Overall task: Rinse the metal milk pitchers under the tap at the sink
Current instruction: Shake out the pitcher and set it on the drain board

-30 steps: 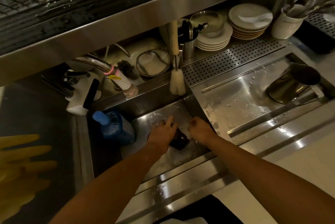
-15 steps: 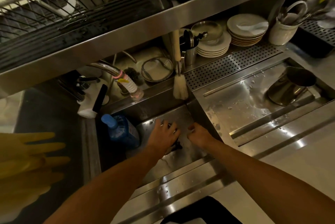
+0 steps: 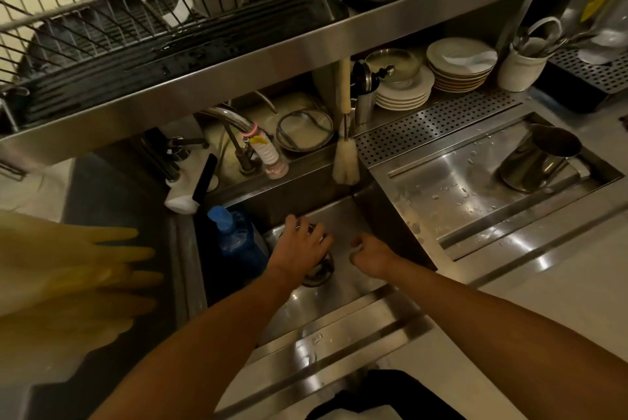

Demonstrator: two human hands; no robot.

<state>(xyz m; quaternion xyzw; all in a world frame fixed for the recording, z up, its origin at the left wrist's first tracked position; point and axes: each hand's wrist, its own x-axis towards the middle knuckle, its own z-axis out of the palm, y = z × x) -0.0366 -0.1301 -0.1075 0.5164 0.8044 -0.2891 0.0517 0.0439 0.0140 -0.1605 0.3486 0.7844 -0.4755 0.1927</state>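
Both hands are down in the sink basin [image 3: 343, 212]; my left hand [image 3: 299, 248] lies palm-down, fingers spread and curled over a metal object [image 3: 319, 270] on the basin floor, too hidden for me to name; my right hand [image 3: 372, 255] hovers just beside it, fingers curled in, holding nothing I can see. One metal milk pitcher [image 3: 540, 158] lies tilted on the wet draining tray [image 3: 441, 199] well to the right; the tap [image 3: 238, 124] with its ribbed white nozzle hangs above the basin's back edge, and a blue soap bottle [image 3: 238, 243] stands by my left hand.
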